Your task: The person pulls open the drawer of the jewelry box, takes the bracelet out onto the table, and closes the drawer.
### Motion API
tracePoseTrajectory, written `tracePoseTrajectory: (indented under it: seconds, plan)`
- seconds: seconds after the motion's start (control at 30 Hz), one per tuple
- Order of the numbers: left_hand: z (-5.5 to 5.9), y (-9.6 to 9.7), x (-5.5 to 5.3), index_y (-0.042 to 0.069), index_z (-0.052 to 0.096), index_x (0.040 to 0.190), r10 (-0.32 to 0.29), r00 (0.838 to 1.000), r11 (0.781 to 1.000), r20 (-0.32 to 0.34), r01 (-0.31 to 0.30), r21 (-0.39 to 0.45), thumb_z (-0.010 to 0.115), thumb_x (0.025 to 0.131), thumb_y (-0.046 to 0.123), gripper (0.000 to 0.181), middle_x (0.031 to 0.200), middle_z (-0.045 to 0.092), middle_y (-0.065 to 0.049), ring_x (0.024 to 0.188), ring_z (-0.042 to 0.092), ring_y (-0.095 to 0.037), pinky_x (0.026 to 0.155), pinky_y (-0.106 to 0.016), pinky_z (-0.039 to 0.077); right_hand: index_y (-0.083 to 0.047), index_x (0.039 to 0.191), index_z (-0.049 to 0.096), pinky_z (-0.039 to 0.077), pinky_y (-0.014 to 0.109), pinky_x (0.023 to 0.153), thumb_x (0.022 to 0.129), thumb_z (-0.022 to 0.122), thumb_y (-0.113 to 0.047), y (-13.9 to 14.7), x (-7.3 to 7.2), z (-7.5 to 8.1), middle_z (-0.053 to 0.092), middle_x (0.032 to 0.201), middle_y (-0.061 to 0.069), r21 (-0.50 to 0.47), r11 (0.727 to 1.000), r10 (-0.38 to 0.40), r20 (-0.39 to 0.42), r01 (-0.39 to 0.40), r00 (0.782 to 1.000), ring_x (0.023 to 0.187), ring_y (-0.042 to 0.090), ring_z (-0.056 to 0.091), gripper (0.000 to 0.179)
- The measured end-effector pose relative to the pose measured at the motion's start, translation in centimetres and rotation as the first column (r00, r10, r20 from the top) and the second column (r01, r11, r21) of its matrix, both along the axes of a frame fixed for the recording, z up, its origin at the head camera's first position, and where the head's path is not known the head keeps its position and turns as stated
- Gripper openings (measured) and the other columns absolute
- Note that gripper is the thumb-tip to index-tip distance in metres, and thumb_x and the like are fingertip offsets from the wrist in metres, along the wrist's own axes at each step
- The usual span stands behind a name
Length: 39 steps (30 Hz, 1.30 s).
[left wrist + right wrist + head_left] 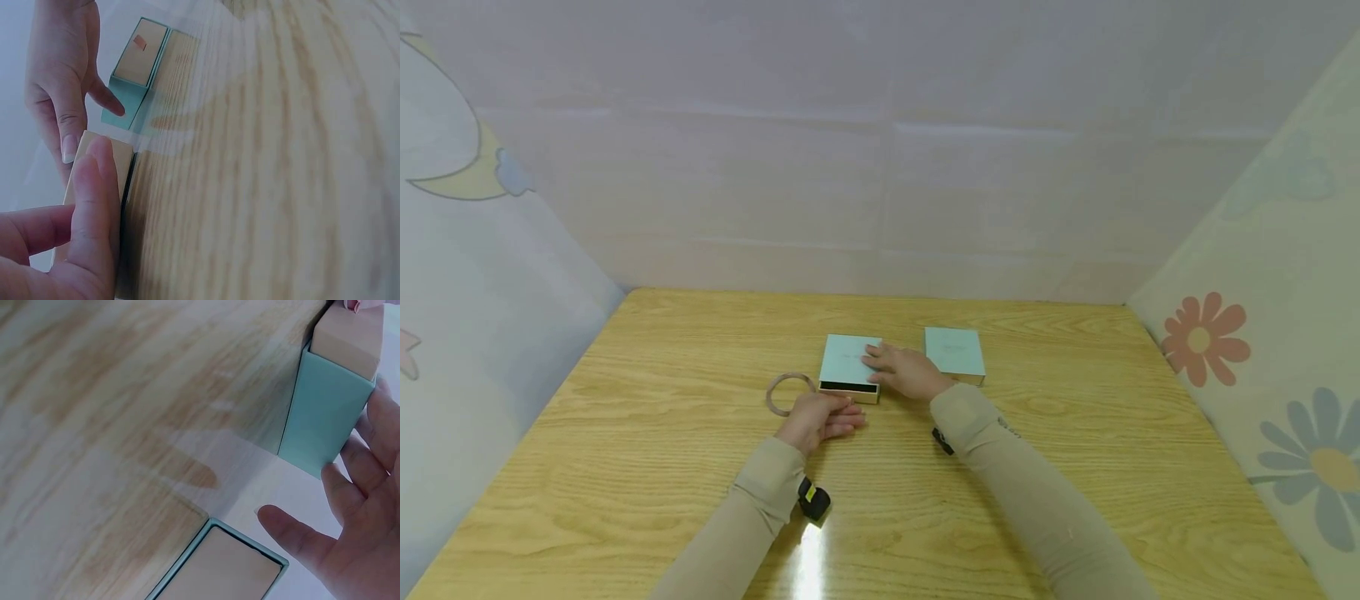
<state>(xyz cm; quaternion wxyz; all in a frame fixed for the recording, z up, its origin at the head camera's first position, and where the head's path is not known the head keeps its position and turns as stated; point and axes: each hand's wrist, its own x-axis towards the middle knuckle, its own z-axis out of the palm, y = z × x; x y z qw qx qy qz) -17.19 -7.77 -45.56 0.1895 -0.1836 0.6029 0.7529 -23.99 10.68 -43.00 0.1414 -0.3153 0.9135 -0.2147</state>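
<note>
A drawer-style box with a pale blue-green sleeve [844, 357] lies on the table, its cream drawer [350, 339] drawn partly out toward the person. My left hand [817, 419] is at the drawer's front, with thumb and fingers pinching there; a bit of pink shows at that spot in the right wrist view. The fingers of my right hand [912, 373] rest fairly straight on the sleeve's right part, the thumb held away from it. Beside the left hand lies a pinkish-brown bangle [768, 397], partly hidden behind that hand.
A second pale blue-green box [955, 351], pushed in, sits to the right; its cream front [142, 57] bears a small orange-pink tab. The wooden table [662, 433] ends at a pale curtain [880, 183] behind, with patterned panels on both sides.
</note>
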Motion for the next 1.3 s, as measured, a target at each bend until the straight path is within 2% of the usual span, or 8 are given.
tracePoseTrajectory:
  seconds: [0.33,0.8,1.03,1.3]
  plan:
    - [0.1,0.0,-0.3,-0.014,0.052,0.122,0.002,1.000,1.000,0.001,-0.002,0.003,0.053,0.099,0.002,0.028,0.088,0.071,-0.015,0.077,0.072,-0.019,0.061,-0.022,0.057,-0.008,0.144,0.046,0.025,0.047,0.115,0.100,0.054,-0.028,0.0,-0.2,-0.2,0.034,0.154,0.006,0.003,1.000,0.018,-0.039,-0.018,0.999,0.143,0.029,0.024,0.050]
    - [0.2,0.2,-1.0,-0.012,0.054,0.122,-0.006,1.000,1.000,-0.010,0.006,-0.006,0.051,0.100,0.003,0.026,0.094,0.071,-0.017,0.077,0.072,-0.018,0.061,-0.020,0.057,-0.008,0.144,0.046,0.025,0.046,0.115,0.099,0.055,-0.027,-0.1,-0.2,-0.1,0.034,0.153,0.006,-0.002,1.000,0.015,-0.028,-0.015,0.999,0.143,0.029,0.024,0.049]
    - [0.1,0.3,-1.1,-0.012,0.056,0.119,0.013,1.000,1.000,-0.010,-0.013,0.009,0.053,0.099,0.003,0.024,0.094,0.071,-0.018,0.078,0.072,-0.019,0.062,-0.021,0.057,-0.008,0.144,0.046,0.026,0.047,0.114,0.100,0.055,-0.027,0.0,-0.1,-0.1,0.034,0.153,0.006,-0.001,1.000,0.013,-0.029,-0.013,1.000,0.143,0.029,0.024,0.050]
    - [0.1,0.2,-0.6,-0.013,0.054,0.121,-0.033,0.997,0.999,-0.064,0.033,0.003,0.050,0.100,0.004,0.027,0.098,0.070,-0.019,0.079,0.071,-0.018,0.066,-0.023,0.058,-0.008,0.145,0.045,0.026,0.047,0.114,0.100,0.054,-0.028,0.0,-0.3,0.2,0.033,0.154,0.007,0.035,0.999,0.018,-0.012,-0.017,1.000,0.143,0.030,0.024,0.050]
